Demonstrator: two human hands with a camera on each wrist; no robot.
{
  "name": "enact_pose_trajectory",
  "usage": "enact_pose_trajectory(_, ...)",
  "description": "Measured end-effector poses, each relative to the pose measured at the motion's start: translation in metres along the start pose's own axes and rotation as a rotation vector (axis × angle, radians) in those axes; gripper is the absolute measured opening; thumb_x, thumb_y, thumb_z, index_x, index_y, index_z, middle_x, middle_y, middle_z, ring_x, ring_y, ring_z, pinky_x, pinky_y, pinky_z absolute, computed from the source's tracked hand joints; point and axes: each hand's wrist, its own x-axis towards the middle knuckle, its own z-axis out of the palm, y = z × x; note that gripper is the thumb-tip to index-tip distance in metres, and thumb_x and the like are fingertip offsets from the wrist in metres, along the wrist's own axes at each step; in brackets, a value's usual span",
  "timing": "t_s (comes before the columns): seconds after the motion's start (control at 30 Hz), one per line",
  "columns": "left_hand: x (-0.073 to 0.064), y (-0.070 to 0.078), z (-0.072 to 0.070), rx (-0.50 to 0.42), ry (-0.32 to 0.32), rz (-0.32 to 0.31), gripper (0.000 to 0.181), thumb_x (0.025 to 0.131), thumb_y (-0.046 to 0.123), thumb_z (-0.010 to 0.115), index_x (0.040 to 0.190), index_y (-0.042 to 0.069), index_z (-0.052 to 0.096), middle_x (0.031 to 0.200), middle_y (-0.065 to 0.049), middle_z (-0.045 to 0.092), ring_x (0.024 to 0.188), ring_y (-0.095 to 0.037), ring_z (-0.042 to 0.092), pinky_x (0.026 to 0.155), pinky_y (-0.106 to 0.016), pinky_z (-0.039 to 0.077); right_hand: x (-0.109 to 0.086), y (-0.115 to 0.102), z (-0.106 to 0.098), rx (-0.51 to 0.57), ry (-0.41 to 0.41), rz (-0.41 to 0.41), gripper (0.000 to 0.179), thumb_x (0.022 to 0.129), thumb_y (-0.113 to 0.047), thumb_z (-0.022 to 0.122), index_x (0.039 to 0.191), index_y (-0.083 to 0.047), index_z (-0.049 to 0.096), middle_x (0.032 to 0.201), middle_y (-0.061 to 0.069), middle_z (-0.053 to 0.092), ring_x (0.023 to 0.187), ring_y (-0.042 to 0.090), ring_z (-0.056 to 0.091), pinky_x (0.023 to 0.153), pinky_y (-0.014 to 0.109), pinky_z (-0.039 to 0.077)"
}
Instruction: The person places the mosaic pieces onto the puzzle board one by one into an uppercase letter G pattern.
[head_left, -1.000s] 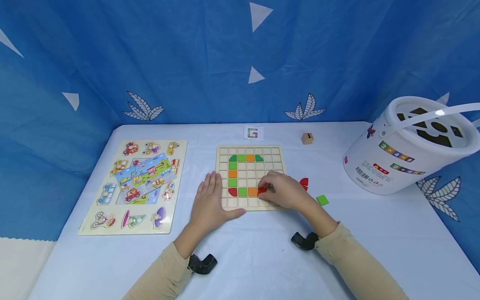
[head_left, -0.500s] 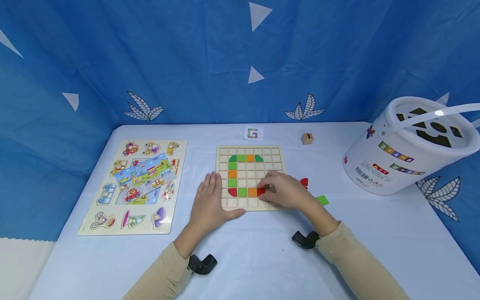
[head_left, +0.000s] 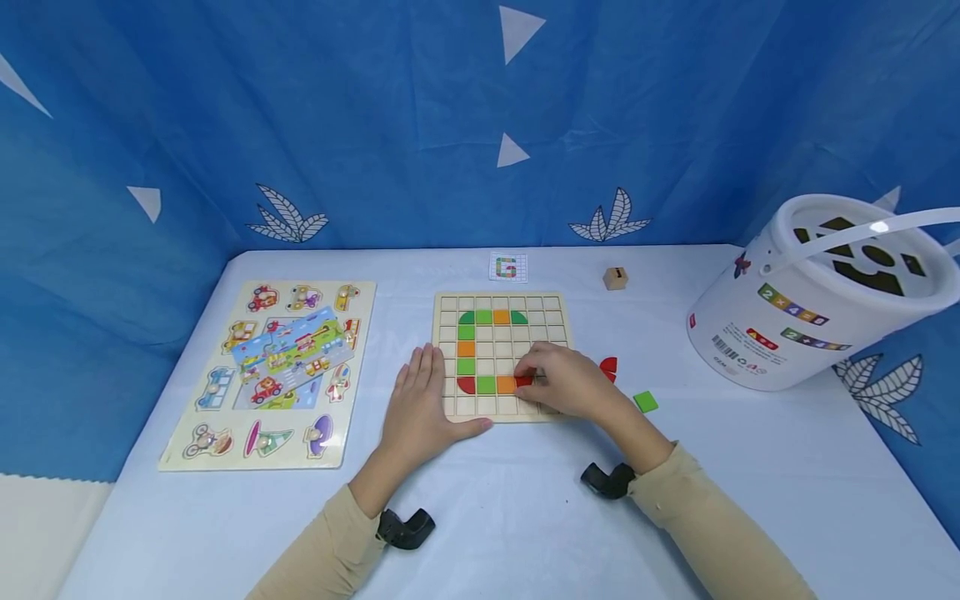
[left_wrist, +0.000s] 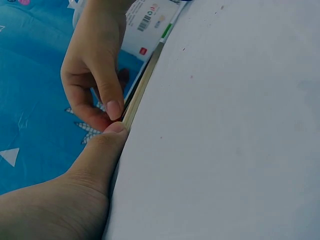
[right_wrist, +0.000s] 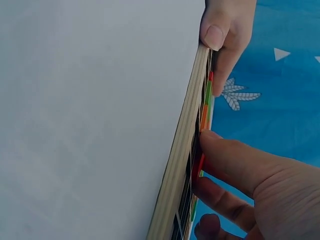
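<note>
A pale wooden grid board (head_left: 501, 364) lies in the middle of the table. Green, orange and red tiles sit in its squares in a C-like outline. My left hand (head_left: 422, 412) rests against the board's left side with straight fingers, its thumb at the front edge. Over the lower right of the outline, my right hand (head_left: 567, 379) pinches a red tile (head_left: 522, 381) between thumb and finger, beside an orange tile (head_left: 506, 384). In the right wrist view the same red tile (right_wrist: 201, 164) shows at the thumb tip. Part of it is hidden by the fingers.
Red quarter-round tiles (head_left: 609, 368) and a green tile (head_left: 645, 402) lie right of the board. Behind it are a pattern card (head_left: 508, 267) and a wooden cube (head_left: 615, 278). A white bucket (head_left: 750, 321) stands at right, a picture puzzle (head_left: 225, 433) at left.
</note>
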Motion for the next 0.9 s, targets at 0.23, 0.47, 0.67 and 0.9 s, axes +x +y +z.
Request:
enact_pose_trajectory(0.23, 0.000, 0.000, 0.000, 0.002, -0.001, -0.001, 0.130, 0.069, 0.081, 0.066, 0.157, -0.001, 0.017, 0.166, -0.017, 0.015, 0.155, -0.034, 0.009, 0.126, -0.051, 0.013, 0.000, -0.002, 0.000, -0.005, -0.003, -0.011, 0.025, 0.080, -0.031, 0.084, 0.103, -0.024, 0.076, 0.097, -0.009, 0.065, 0.086, 0.009, 0.057, 0.079, 0.026, 0.053)
enact_pose_trajectory(0.47, 0.000, 0.000, -0.001, -0.003, -0.008, -0.007, 0.130, 0.069, 0.081, 0.066, 0.157, -0.001, 0.017, 0.166, -0.017, 0.014, 0.156, -0.033, 0.008, 0.126, -0.050, 0.013, 0.001, -0.003, 0.000, -0.015, -0.011, -0.013, 0.024, 0.081, -0.028, 0.083, 0.104, -0.025, 0.076, 0.099, -0.010, 0.066, 0.089, 0.010, 0.058, 0.084, 0.029, 0.055)
enact_pose_trajectory(0.67, 0.000, 0.000, 0.000, 0.000, -0.008, -0.007, 0.130, 0.069, 0.081, 0.066, 0.157, -0.001, 0.016, 0.166, -0.017, 0.014, 0.156, -0.033, 0.009, 0.126, -0.050, 0.013, -0.003, 0.002, -0.003, 0.024, -0.020, -0.041, 0.026, 0.083, -0.027, 0.082, 0.108, -0.024, 0.075, 0.100, -0.010, 0.066, 0.092, 0.011, 0.058, 0.086, 0.031, 0.055)
enact_pose_trajectory(0.9, 0.000, -0.001, 0.000, -0.002, -0.011, -0.009, 0.130, 0.069, 0.081, 0.066, 0.157, 0.000, 0.016, 0.166, -0.017, 0.013, 0.156, -0.033, 0.008, 0.126, -0.050, 0.013, -0.021, 0.021, -0.015, 0.109, -0.025, -0.023, 0.036, 0.084, -0.026, 0.080, 0.118, -0.021, 0.071, 0.106, -0.006, 0.067, 0.094, 0.013, 0.058, 0.085, 0.032, 0.055)
